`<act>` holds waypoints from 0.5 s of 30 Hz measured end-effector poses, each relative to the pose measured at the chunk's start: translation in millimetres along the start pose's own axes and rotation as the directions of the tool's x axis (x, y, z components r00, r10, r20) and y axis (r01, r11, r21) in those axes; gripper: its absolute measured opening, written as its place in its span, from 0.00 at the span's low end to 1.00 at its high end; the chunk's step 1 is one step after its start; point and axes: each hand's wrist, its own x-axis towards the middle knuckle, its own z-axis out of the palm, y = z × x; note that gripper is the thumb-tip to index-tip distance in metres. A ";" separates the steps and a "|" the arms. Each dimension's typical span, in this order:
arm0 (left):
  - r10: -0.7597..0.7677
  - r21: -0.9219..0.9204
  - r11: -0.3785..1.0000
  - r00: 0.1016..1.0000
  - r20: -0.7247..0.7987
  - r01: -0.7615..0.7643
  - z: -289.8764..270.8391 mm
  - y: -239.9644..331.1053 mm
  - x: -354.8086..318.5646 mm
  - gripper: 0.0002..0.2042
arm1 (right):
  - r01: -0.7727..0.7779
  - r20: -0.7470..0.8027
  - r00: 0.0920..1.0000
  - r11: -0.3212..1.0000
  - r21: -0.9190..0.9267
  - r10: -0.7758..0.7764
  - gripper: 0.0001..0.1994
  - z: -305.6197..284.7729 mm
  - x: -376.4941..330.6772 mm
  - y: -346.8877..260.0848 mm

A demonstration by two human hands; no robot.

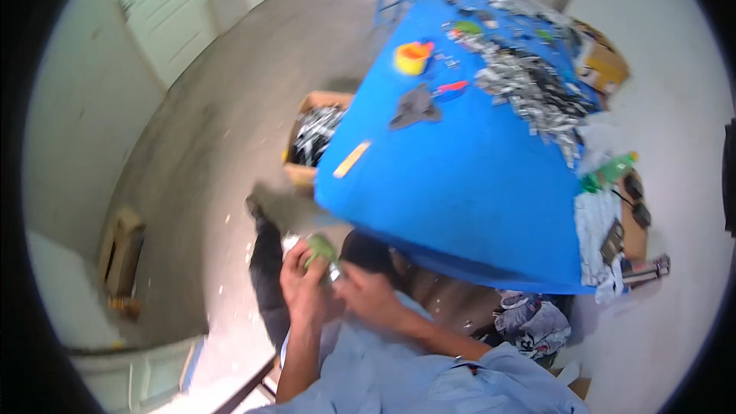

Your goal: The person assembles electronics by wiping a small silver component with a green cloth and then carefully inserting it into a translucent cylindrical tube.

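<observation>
Gripping a small green object [320,248] in the left hand [300,280], low near the lap, just left of the blue table [460,184]. Bringing the right hand [369,297] alongside, its grip too blurred to tell. Sitting far on the table: a yellow cup [412,57] and scattered metal parts [529,84].

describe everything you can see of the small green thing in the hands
The small green thing is a rounded, soft-looking piece, blurred so its kind cannot be told. It sits at the fingertips of the left hand, which curls around its lower side, with a pale shiny bit showing just beside it. The right hand is close on its right; whether it touches is unclear. It is held low, over the lap, just below the near edge of the blue table.
</observation>
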 end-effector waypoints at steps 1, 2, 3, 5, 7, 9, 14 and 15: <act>-0.010 -0.047 0.999 1.000 0.007 0.010 0.1 2.1 3.8 0.20 | -0.036 0.019 0.999 0.999 0.017 0.036 0.22 -0.2 -0.8 -9.1; -0.008 -0.078 0.997 1.000 -0.009 0.007 0.0 8.2 3.1 0.19 | -0.080 0.036 0.996 0.996 0.028 0.079 0.23 1.4 -5.6 -16.9; 0.006 -0.118 0.993 1.000 -0.019 -0.008 -0.7 15.2 4.6 0.18 | -0.114 0.052 0.992 0.993 0.030 0.112 0.25 3.9 -8.0 -20.8; 0.078 -0.108 0.990 0.993 -0.091 -0.087 -10.3 24.3 10.6 0.14 | -0.075 0.109 0.991 0.997 0.005 0.074 0.22 9.0 -16.3 -15.8; 0.094 -0.083 0.991 0.988 -0.126 -0.105 -22.3 29.9 18.7 0.13 | -0.109 0.160 0.982 0.992 0.062 0.098 0.19 10.9 -21.5 -0.6; 0.122 -0.108 0.985 0.984 -0.127 -0.136 -33.9 30.3 21.4 0.12 | -0.207 0.222 0.962 0.958 0.197 0.162 0.16 10.9 -22.0 9.5; 0.067 -0.144 0.986 0.992 -0.102 -0.082 -36.6 10.5 4.8 0.09 | -0.245 0.149 0.967 0.904 0.349 0.205 0.12 5.6 -11.1 -1.7; 0.080 -0.090 0.992 0.996 -0.043 -0.083 -35.8 2.6 -1.5 0.12 | -0.210 0.110 0.977 0.913 0.349 0.182 0.12 6.4 -7.6 -0.5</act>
